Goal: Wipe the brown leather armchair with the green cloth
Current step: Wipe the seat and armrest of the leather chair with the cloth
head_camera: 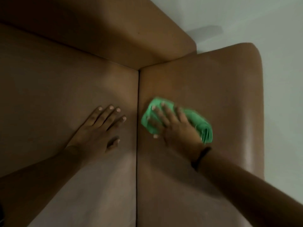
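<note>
The brown leather armchair (pixel 213 82) fills most of the view, seen from above. My right hand (pixel 173 126) presses the folded green cloth (pixel 203 126) flat against the inner face of the right armrest, close to the dark seam beside the seat. The cloth sticks out above my fingertips and to the right of my palm. My left hand (pixel 100 130) lies flat on the seat cushion (pixel 57 95) with fingers spread, holding nothing. A dark band circles my right wrist.
The chair's backrest (pixel 114 30) runs across the top of the view. A pale wall or floor (pixel 282 79) lies beyond the armrest on the right. A narrow dark gap (pixel 137 145) separates seat and armrest.
</note>
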The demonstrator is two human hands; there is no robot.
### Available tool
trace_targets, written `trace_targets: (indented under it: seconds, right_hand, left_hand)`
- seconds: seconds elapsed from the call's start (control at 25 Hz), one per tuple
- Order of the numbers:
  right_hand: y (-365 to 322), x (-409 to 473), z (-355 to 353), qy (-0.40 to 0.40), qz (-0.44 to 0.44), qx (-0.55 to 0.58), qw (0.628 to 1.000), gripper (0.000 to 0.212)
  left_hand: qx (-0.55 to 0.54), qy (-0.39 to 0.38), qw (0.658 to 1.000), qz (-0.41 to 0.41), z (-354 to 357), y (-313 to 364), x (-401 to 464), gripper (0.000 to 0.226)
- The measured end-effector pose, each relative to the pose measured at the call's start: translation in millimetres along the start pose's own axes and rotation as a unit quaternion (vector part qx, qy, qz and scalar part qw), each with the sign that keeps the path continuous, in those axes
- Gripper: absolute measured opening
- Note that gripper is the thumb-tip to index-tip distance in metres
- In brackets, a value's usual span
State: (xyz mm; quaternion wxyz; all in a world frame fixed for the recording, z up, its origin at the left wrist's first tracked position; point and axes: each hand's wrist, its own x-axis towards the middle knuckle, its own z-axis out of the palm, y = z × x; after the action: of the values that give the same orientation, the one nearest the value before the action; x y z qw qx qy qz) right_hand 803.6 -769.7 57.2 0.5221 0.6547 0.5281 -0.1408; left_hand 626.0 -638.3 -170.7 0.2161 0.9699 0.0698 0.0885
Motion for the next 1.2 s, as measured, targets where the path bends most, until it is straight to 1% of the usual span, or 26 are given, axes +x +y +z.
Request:
trace_targets:
  seconds: [0.04, 0.08, 0.12, 0.16, 0.2, 0.24, 0.28, 0.32, 0.36, 0.4, 0.44, 0.48, 0.52, 0.6, 0.68, 0.72, 0.76, 0.8, 0.88, 0.92, 0.96, 1.0, 1.12, 1.16, 1.2]
  right_hand:
    - [-7.6, -23.5, 8.7, 0.008, -0.014, -0.009, 1.0, 0.066]
    - [-0.5, -37.6, 14.5, 0.05, 0.014, -0.007, 0.999, 0.065]
    - [12.1, -39.9, 16.5, 0.098, 0.066, 0.011, 0.993, 0.065]
    - [26.7, -33.4, 12.9, 0.122, 0.126, 0.019, 0.984, 0.067]
    - [40.8, -18.4, 5.1, 0.141, 0.181, 0.014, 0.973, 0.068]
    - [45.5, -2.9, -6.6, 0.139, 0.21, 0.017, 0.968, 0.07]
    - [39.8, 11.7, -10.9, 0.12, 0.212, 0.021, 0.97, 0.072]
    - [25.1, 20.4, -8.2, 0.09, 0.172, 0.016, 0.981, 0.072]
    - [1.0, 17.3, 0.4, 0.063, 0.109, 0.009, 0.992, 0.072]
    - [-25.0, 0.6, 9.9, 0.029, 0.053, 0.002, 0.998, 0.072]
    - [-44.3, -26.7, 20.7, 0.018, 0.012, -0.012, 1.0, 0.071]
    - [-54.4, -56.9, 31.3, 0.022, -0.004, -0.018, 1.0, 0.07]
    - [-54.1, -80.1, 38.6, 0.046, 0.012, -0.015, 0.999, 0.068]
    - [-30.5, -89.2, 42.4, 0.094, 0.095, 0.013, 0.991, 0.066]
    - [-12.9, -59.3, 28.5, 0.122, 0.178, 0.034, 0.976, 0.066]
    - [-16.0, -43.3, 23.4, 0.104, 0.195, 0.037, 0.975, 0.066]
    - [-25.7, -34.3, 24.8, 0.077, 0.179, 0.036, 0.98, 0.066]
    - [-41.8, -35.1, 32.7, 0.058, 0.138, 0.034, 0.988, 0.066]
    - [-79.2, -75.4, 54.0, 0.026, 0.035, 0.002, 0.999, 0.066]
    - [-86.2, -105.0, 64.3, 0.027, 0.011, -0.012, 0.999, 0.065]
    - [-86.0, -129.3, 73.3, 0.047, 0.015, -0.019, 0.999, 0.064]
    - [-79.5, -141.5, 77.3, 0.066, 0.042, -0.006, 0.997, 0.063]
    - [-70.2, -118.7, 68.0, 0.088, 0.143, 0.059, 0.984, 0.064]
    - [-81.0, -105.7, 65.6, 0.074, 0.145, 0.059, 0.985, 0.064]
    - [-94.9, -99.8, 69.0, 0.058, 0.12, 0.045, 0.99, 0.064]
  left_hand:
    - [-0.001, 0.002, 1.0, 0.001, -1.3, 1.6, -1.2, 0.083]
    - [0.002, 0.005, 1.0, 0.0, -2.7, 3.1, -1.3, 0.083]
    - [0.006, 0.005, 1.0, -0.002, -2.7, 3.8, -1.0, 0.083]
    - [0.01, 0.004, 1.0, -0.004, -1.6, 2.7, -0.2, 0.084]
    - [0.01, 0.004, 1.0, -0.002, -0.5, 1.9, 0.6, 0.084]
    - [0.006, 0.004, 1.0, 0.001, 0.3, 2.1, -0.6, 0.084]
    - [0.003, 0.004, 1.0, 0.003, 0.2, 2.3, -1.6, 0.084]
    - [0.0, 0.005, 1.0, 0.001, 0.2, 2.6, -2.1, 0.083]
    - [-0.003, 0.007, 1.0, 0.0, 0.3, 2.6, -1.8, 0.083]
    - [-0.003, 0.012, 1.0, 0.002, -0.1, 1.4, -1.5, 0.082]
    - [-0.004, 0.017, 1.0, 0.006, -2.3, 0.4, -2.3, 0.082]
    - [-0.007, 0.018, 1.0, 0.009, -5.3, 0.2, -3.7, 0.082]
    - [-0.007, 0.016, 1.0, 0.01, -7.6, 1.5, -5.2, 0.081]
    - [-0.004, 0.014, 1.0, 0.002, -8.0, 4.1, -5.7, 0.08]
    - [-0.005, 0.022, 1.0, 0.003, -6.1, 0.4, -7.2, 0.079]
    - [-0.005, 0.026, 1.0, 0.009, -5.9, 1.6, -10.0, 0.079]
    - [-0.004, 0.025, 1.0, 0.014, -6.0, 4.0, -12.6, 0.079]
    - [-0.005, 0.023, 1.0, 0.014, -5.7, 5.2, -15.4, 0.079]
    - [-0.005, 0.03, 0.999, 0.012, -8.5, 3.2, -26.0, 0.078]
    - [-0.008, 0.032, 0.999, 0.017, -11.7, 2.8, -32.5, 0.077]
    - [-0.007, 0.026, 0.999, 0.021, -14.2, 4.7, -39.5, 0.077]
    - [-0.003, 0.016, 1.0, 0.022, -16.0, 7.6, -45.1, 0.077]
    - [0.011, 0.004, 1.0, 0.013, -16.6, 5.7, -52.9, 0.077]
    - [0.01, 0.0, 1.0, 0.018, -16.9, 5.4, -55.3, 0.077]
    - [0.013, -0.003, 1.0, 0.022, -18.3, 6.6, -58.0, 0.077]
